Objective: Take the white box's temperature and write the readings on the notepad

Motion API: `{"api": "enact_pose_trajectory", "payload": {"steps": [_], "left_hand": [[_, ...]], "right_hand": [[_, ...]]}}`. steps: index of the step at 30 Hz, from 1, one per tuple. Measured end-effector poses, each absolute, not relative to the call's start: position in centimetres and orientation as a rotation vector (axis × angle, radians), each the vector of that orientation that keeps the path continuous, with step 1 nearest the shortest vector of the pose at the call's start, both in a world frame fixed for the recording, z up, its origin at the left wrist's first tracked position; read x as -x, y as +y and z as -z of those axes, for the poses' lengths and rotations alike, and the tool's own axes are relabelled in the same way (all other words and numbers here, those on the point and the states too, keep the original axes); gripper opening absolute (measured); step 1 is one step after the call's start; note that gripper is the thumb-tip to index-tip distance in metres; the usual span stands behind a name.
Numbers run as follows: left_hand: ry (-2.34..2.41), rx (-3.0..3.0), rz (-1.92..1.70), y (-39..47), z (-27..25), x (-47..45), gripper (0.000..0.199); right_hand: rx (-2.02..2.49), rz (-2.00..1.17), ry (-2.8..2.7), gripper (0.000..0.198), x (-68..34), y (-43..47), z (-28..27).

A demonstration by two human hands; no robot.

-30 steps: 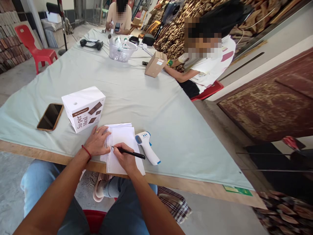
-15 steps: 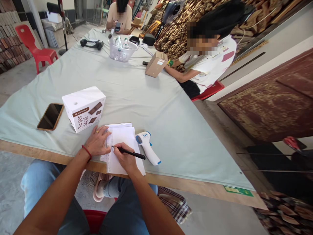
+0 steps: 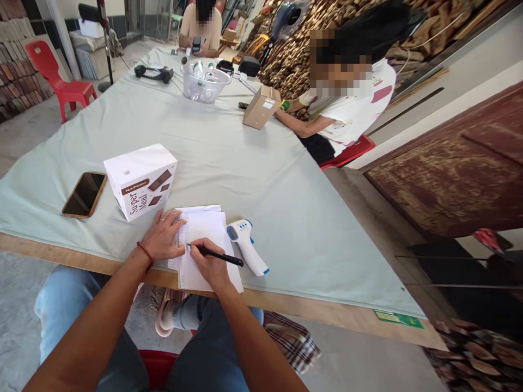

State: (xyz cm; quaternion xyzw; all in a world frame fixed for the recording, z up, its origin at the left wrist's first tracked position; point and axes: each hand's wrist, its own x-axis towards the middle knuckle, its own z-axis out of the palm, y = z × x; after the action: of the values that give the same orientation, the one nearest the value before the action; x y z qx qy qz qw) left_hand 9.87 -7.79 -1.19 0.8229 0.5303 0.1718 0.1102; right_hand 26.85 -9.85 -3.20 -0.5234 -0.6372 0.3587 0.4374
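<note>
My right hand point(image 3: 210, 264) is closed round a black pen point(image 3: 223, 256), its tip touching the written lines near the left side of a white sheet of paper point(image 3: 208, 226). More sheets lie under that one. My left hand point(image 3: 164, 237) rests on the paper's left edge with its fingers spread, a red cord on the wrist. Just right of the paper lies a white and blue infrared thermometer point(image 3: 247, 247). Behind my left hand stands a white "Super Meal" box point(image 3: 141, 179), and left of it a phone point(image 3: 84, 194) lies screen up.
A pale green cloth point(image 3: 286, 218) covers the table. Farther back are a clear plastic basin point(image 3: 204, 90) with bottles, a cardboard box point(image 3: 261, 107) and a black device point(image 3: 154, 73). One person point(image 3: 347, 109) sits at the right, another point(image 3: 200, 32) at the far end.
My hands, the pen and the paper look the same as before. The head of the person at the right has shifted very slightly.
</note>
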Motion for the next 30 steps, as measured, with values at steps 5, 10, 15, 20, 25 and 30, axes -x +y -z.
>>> {"api": "enact_pose_trajectory", "payload": {"steps": [5, 10, 15, 20, 25, 30], "left_hand": [[1.560, -2.416, -0.494, -7.77, 1.19, -9.88, 0.060], [1.561, -2.419, -0.483, -7.72, 1.19, -9.88, 0.061], [1.554, -2.421, -0.494, -7.73, 1.16, -9.87, 0.060], [1.551, -2.421, -0.502, -7.76, 1.15, -9.87, 0.059], [1.549, -2.423, -0.504, -7.76, 1.14, -9.84, 0.060], [1.548, -2.427, -0.498, -7.76, 1.18, -9.83, 0.060]], "right_hand": [[1.302, -0.896, -1.588, 0.014, -26.93, -9.82, 3.18], [1.302, -0.901, -1.575, 0.015, -26.89, -9.87, 3.20], [1.297, -0.934, -1.554, 0.015, -26.85, -9.94, 3.18], [1.302, -0.922, -1.581, 0.016, -26.87, -9.94, 3.21], [1.301, -0.922, -1.592, 0.015, -26.93, -9.94, 3.21], [1.303, -0.918, -1.580, 0.015, -26.87, -9.96, 3.07]]}}
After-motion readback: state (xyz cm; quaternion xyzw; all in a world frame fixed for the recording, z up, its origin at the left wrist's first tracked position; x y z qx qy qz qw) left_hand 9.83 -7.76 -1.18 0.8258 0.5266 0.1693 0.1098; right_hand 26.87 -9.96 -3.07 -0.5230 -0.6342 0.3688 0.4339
